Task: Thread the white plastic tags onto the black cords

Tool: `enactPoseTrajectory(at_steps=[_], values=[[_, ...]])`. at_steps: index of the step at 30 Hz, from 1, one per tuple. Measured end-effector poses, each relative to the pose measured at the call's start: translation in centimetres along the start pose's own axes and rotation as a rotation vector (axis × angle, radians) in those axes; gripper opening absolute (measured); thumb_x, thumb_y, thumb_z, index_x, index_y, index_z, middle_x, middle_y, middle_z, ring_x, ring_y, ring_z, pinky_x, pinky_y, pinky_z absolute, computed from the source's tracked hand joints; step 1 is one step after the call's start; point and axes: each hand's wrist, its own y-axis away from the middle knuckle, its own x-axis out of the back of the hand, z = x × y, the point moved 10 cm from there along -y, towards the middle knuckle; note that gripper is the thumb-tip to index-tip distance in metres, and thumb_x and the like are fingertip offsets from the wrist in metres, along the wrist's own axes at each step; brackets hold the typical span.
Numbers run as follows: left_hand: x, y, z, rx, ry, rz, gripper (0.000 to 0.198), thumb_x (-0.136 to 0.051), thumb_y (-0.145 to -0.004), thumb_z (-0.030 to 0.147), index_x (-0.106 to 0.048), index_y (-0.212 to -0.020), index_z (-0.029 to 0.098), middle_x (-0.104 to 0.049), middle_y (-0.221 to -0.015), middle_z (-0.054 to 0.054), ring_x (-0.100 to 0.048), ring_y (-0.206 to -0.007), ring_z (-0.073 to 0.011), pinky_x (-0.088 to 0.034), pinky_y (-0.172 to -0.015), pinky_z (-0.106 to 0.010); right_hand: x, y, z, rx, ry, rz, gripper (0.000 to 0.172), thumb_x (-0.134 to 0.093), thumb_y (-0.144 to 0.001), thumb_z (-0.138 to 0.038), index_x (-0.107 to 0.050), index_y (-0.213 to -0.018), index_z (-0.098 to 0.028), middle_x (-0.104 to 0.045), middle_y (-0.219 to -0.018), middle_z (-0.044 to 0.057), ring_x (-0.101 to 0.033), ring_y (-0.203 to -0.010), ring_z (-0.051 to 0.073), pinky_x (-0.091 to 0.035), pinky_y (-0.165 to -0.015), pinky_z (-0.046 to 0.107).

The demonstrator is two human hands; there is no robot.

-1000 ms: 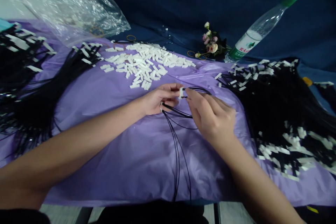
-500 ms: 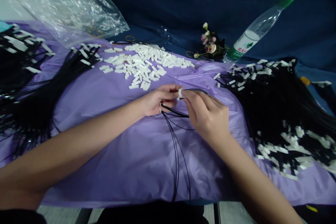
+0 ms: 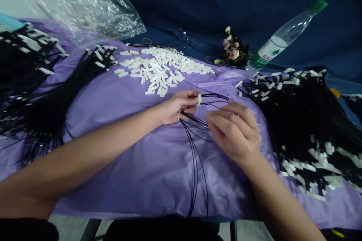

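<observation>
My left hand point(image 3: 181, 106) is closed, pinching a small white connector point(image 3: 199, 99) between thumb and fingers. Black wires point(image 3: 213, 95) run from this connector to the right, passing behind my right hand. Lower in the same hand sits a second white connector point(image 3: 179, 116), partly hidden by the fingers. More black wires point(image 3: 195, 119) lead from it to my right hand, and a few loose ones hang down toward the front edge. My right hand point(image 3: 236, 130) is curled closed around the wires, slightly blurred; its fingertips are apart from the upper connector.
Behind my hands lies a pile of white connectors point(image 3: 162, 68) on purple plastic sheeting point(image 3: 135, 165). Bundles of black wires with white ends lie left point(image 3: 53, 101) and right point(image 3: 299, 116). A plastic bottle point(image 3: 283, 37), artificial flowers point(image 3: 232, 49) and a clear plastic bag point(image 3: 93, 7) are at the back.
My right hand has moved right, off the upper connector, so the wires leaving it now show. My left hand keeps its pinch. The whole view has shifted slightly.
</observation>
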Motion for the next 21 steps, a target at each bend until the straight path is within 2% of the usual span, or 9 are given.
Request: enactPoseTrajectory(at_steps=[3, 7, 13, 21], values=[[0.2, 0.1, 0.1, -0.004, -0.013, 0.038, 0.018, -0.063, -0.078, 0.017, -0.054, -0.092, 0.016, -0.032, -0.059, 0.008, -0.025, -0.042, -0.003, -0.011, -0.034, -0.013, -0.9, 0.3, -1.7, 0.127, -0.14, -0.164, 0.023, -0.068, -0.083, -0.015, -0.064, -0.101, -0.028, -0.074, -0.088, -0.007, -0.063, -0.095, 0.016, -0.034, -0.104, 0.046], [0.1, 0.1, 0.3, -0.015, -0.03, 0.045, 0.016, -0.063, -0.079, 0.018, -0.053, -0.091, 0.016, -0.032, -0.058, 0.008, -0.026, -0.042, -0.0031, -0.011, -0.034, -0.013, -2.1, 0.5, -2.6, 0.148, -0.24, -0.277, 0.022, -0.061, -0.089, -0.017, -0.065, -0.108, -0.028, -0.075, -0.094, -0.005, -0.061, -0.101, 0.016, -0.027, -0.105, 0.045], [0.3, 0.1, 0.3, -0.035, -0.025, 0.048, 0.016, -0.062, -0.079, 0.017, -0.054, -0.092, 0.017, -0.033, -0.06, 0.007, -0.028, -0.042, -0.0032, -0.012, -0.033, -0.013, -2.5, 0.3, -3.3, 0.188, -0.263, -0.289, 0.022, -0.06, -0.09, -0.016, -0.066, -0.107, -0.027, -0.075, -0.089, -0.005, -0.064, -0.098, 0.017, -0.027, -0.105, 0.045], [0.5, 0.2, 0.2, -0.01, -0.023, 0.073, 0.015, -0.063, -0.078, 0.016, -0.054, -0.091, 0.017, -0.035, -0.061, 0.007, -0.029, -0.042, -0.0027, -0.013, -0.034, -0.013, -2.4, 1.1, -2.2, 0.182, -0.395, -0.246, 0.023, -0.062, -0.087, -0.011, -0.066, -0.108, -0.021, -0.075, -0.091, -0.002, -0.065, -0.098, 0.019, -0.038, -0.103, 0.05]])
